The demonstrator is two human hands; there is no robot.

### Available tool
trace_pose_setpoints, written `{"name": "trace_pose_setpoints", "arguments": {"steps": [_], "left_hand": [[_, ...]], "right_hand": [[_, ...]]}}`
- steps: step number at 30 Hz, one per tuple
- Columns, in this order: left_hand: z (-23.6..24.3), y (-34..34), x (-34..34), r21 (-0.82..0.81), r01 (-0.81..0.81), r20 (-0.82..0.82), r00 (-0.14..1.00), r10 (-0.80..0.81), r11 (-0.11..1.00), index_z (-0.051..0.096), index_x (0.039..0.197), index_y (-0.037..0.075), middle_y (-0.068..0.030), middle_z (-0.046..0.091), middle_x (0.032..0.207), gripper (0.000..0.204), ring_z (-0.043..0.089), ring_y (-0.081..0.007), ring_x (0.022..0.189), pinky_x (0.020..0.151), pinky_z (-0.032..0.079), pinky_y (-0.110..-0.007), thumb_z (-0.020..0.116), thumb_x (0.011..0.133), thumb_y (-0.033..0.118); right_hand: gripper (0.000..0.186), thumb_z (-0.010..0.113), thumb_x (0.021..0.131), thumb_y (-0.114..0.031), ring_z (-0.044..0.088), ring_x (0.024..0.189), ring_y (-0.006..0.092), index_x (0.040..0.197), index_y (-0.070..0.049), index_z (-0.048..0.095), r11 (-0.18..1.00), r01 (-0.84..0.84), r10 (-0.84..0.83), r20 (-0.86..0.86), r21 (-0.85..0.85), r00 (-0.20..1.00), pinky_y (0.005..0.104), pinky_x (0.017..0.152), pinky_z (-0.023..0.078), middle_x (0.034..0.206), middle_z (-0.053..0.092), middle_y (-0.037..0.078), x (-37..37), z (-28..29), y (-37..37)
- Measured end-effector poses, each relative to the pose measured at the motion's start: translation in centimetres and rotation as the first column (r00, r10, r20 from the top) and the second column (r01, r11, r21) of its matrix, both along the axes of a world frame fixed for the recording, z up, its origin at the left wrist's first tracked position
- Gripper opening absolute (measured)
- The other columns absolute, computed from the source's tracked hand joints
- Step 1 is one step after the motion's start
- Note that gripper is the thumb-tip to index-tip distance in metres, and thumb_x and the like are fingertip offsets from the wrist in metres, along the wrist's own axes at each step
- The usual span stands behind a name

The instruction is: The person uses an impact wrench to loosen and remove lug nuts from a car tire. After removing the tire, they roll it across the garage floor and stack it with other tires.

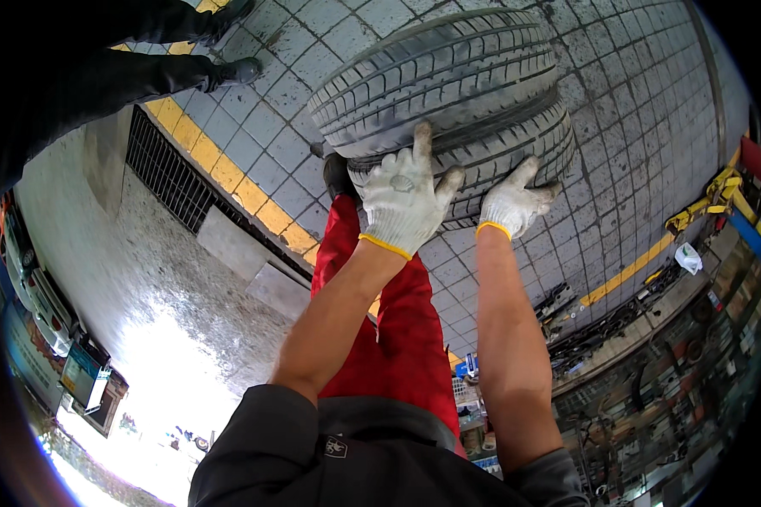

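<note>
Two black tires (pixel 440 80) stand side by side on the tiled floor (pixel 643 110). The gloved left hand (pixel 407 196) and right hand (pixel 516 203) are spread wide by the nearer one.

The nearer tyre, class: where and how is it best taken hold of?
The nearer tyre is probably best held by its grooved tread, from the near side, with grips spread toward its left and right ends. The tread runs left to right and is exposed on this side, while the farther tyre sits close along its far side, leaving little finger room.
</note>
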State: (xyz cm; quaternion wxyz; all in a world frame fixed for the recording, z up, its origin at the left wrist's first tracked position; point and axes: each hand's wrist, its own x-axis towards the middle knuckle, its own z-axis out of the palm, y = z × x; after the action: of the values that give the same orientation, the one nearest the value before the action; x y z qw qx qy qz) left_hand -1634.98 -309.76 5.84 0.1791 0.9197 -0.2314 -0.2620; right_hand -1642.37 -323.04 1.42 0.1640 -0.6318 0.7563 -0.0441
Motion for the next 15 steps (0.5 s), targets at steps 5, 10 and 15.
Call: {"name": "trace_pose_setpoints", "arguments": {"steps": [5,10,15], "left_hand": [[0.0,0.4,1.5,0.001,-0.037,0.032,0.999,0.037,0.999,0.036,0.146,-0.001,-0.0159,0.066,0.095,0.081,0.064,-0.0315,0.092,0.084,0.051,-0.044,0.052,0.092,0.057],[0.9,-1.7,5.2,0.041,-0.02,0.098,0.995,0.016,0.999,0.038,0.145,0.001,-0.0163,0.07,0.097,0.078,0.068,-0.0304,0.091,0.08,0.055,-0.042,0.047,0.094,0.06],[1.0,-3.7,7.4,0.01,-0.085,0.0,0.996,0.085,0.996,0.041,0.142,0.001,-0.0184,0.071,0.099,0.076,0.07,-0.0328,0.091,0.078,0.056,-0.044,0.047,0.094,0.059]], "right_hand": [[0.084,0.039,0.096,-0.06,0.048,0.128,0.0426,0.152,0.001,0.02,0.997,0.034,-0.031,-0.046,0.065,0.998,0.0502,0.104,0.043,0.144,0.037,0.028,0.6,0.5,0.0],[0.085,0.039,0.096,-0.061,0.05,0.125,0.0443,0.153,-0.001,0.018,0.998,0.026,-0.023,-0.047,0.065,0.999,0.0512,0.102,0.045,0.143,0.037,0.029,1.0,0.8,0.3],[0.086,0.039,0.096,-0.062,0.05,0.125,0.0437,0.153,-0.002,0.018,1.0,-0.004,0.004,-0.026,0.001,1.0,0.0515,0.101,0.045,0.143,0.037,0.027,0.2,0.1,0.3]]}}
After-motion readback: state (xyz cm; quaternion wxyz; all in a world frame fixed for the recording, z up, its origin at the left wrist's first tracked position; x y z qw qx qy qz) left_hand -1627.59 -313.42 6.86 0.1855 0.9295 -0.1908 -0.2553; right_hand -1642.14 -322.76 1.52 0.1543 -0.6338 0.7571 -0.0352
